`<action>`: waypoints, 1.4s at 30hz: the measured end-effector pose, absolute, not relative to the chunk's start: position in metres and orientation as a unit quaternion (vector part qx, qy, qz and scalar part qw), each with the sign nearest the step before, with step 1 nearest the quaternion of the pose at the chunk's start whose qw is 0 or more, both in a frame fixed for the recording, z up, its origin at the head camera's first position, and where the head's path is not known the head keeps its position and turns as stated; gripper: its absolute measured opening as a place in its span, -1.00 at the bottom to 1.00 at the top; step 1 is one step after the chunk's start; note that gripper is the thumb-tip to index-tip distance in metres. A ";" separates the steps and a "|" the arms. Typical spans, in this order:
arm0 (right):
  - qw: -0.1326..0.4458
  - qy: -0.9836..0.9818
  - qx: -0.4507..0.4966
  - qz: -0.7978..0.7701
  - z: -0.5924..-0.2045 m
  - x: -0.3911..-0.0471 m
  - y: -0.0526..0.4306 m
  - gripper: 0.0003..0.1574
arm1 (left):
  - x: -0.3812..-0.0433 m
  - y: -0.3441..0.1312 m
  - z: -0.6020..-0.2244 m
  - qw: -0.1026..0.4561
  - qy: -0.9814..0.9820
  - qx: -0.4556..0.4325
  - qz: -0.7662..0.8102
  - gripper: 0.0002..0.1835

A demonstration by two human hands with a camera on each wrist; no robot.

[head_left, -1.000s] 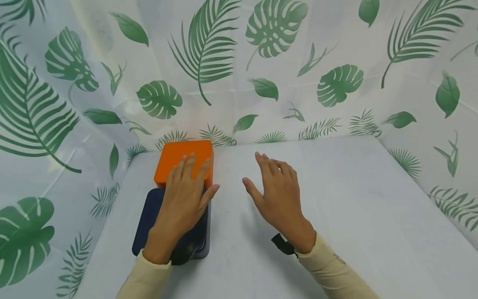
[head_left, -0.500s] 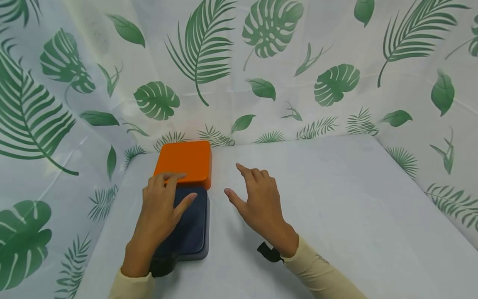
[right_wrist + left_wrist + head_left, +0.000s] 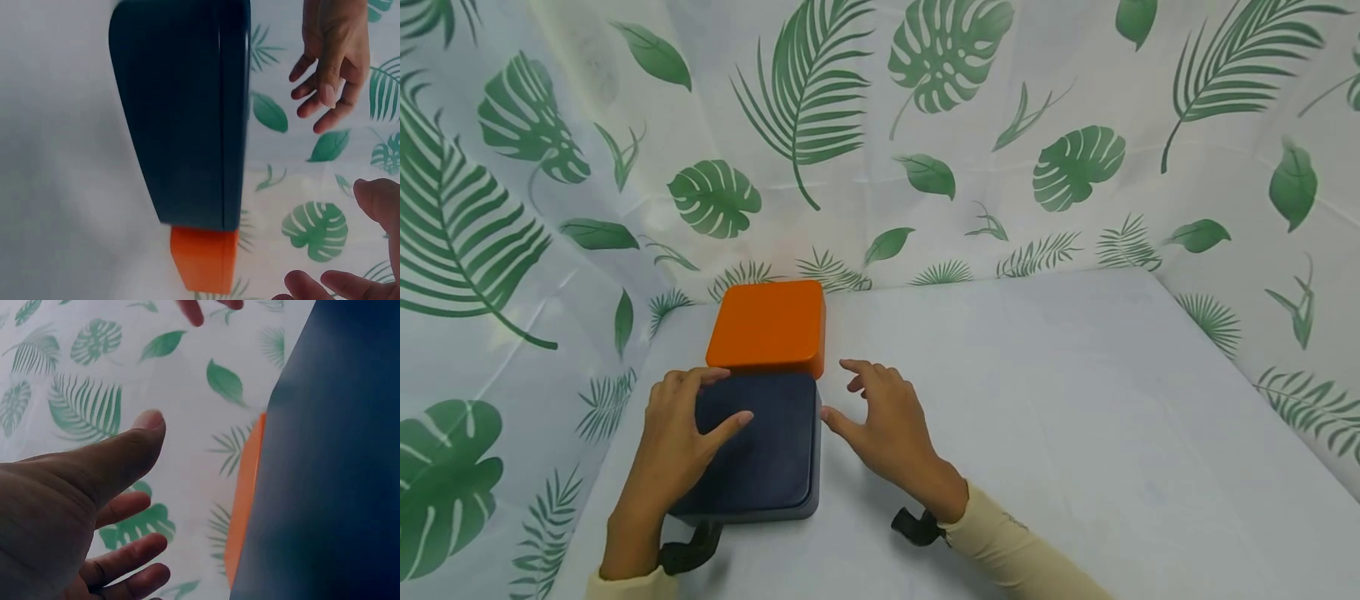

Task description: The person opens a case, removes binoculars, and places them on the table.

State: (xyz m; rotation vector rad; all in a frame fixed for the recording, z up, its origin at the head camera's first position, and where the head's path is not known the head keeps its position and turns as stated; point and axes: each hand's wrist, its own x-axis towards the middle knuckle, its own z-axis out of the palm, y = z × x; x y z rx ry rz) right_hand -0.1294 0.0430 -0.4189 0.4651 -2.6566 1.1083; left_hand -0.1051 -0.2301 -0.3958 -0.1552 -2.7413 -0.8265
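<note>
From the head view, a person's left hand [image 3: 672, 442] hovers by the left side of a navy box [image 3: 778, 442] on a white bench [image 3: 1060, 417], while the right hand [image 3: 883, 425] hangs just off its right side. An orange box [image 3: 769, 327] lies just beyond, before a leaf-print sheet [image 3: 842, 200] at the far side. The left wrist view shows the left grip wide, thumb apart from fingers. In the right wrist view, the right grip is likewise wide, near the navy box.
</note>
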 end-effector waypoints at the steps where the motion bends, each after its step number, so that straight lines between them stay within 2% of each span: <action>1: 0.104 -0.905 0.159 0.382 -0.420 -0.129 0.041 -0.17 | -0.104 -0.234 -0.397 0.134 -0.947 -0.051 -0.288 -0.28; 18: -0.039 -0.866 0.150 0.476 -0.434 -0.122 0.023 -0.04 | -0.085 -0.284 -0.419 0.021 -0.933 0.014 -0.360 -0.07; 29: -0.114 -0.828 0.125 0.534 -0.448 -0.128 0.017 -0.01 | -0.090 -0.304 -0.433 -0.057 -0.903 0.051 -0.423 -0.01; 42: -0.139 -0.814 0.098 0.555 -0.457 -0.132 0.014 -0.06 | -0.095 -0.311 -0.445 -0.078 -0.881 0.056 -0.464 -0.05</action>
